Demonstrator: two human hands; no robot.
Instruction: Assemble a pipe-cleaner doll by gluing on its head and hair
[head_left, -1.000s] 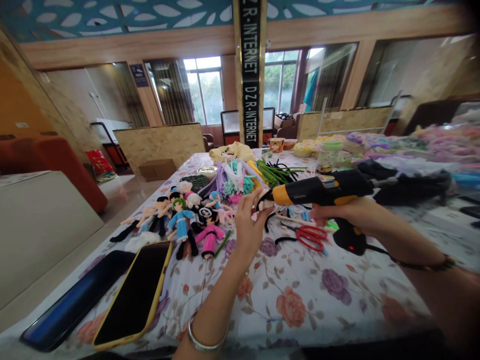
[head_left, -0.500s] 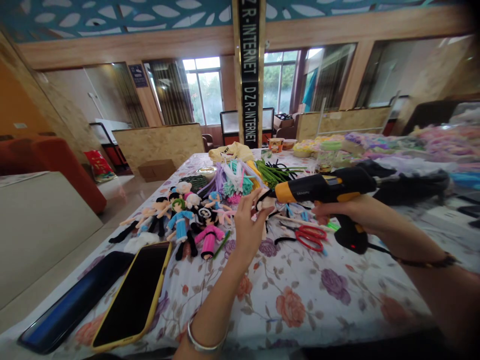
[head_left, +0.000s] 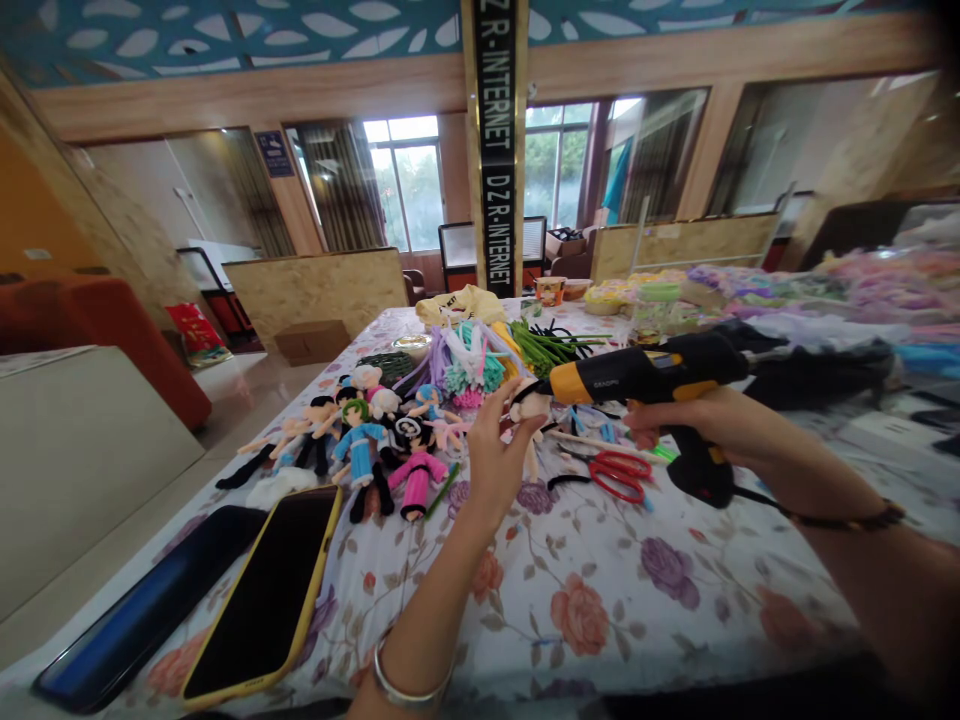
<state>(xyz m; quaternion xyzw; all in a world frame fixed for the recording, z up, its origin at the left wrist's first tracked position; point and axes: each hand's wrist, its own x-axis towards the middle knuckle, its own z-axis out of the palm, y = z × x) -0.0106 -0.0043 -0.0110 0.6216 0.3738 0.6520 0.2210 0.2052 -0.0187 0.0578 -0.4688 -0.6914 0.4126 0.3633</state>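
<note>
My right hand (head_left: 694, 425) grips a black and yellow glue gun (head_left: 645, 375) by its handle, nozzle pointing left. My left hand (head_left: 499, 450) is raised in front of that nozzle, fingers pinched on a small pale doll piece (head_left: 531, 406) with a dark bit on top. The nozzle tip sits right at the piece. Red-handled scissors (head_left: 621, 472) lie on the flowered tablecloth (head_left: 600, 600) just under the gun. A silver bangle is on my left wrist and a thin dark bracelet on my right.
Several finished pipe-cleaner dolls (head_left: 367, 435) lie left of my hands. Behind them are bundles of coloured pipe cleaners (head_left: 480, 360). A yellow-cased phone (head_left: 266, 590) and a dark blue phone (head_left: 120, 620) lie at the near left. Piles of pastel material (head_left: 825, 290) fill the far right.
The glue gun has shifted slightly right and up, and my left hand with the doll piece has stayed at its nozzle. The view has drifted a little.
</note>
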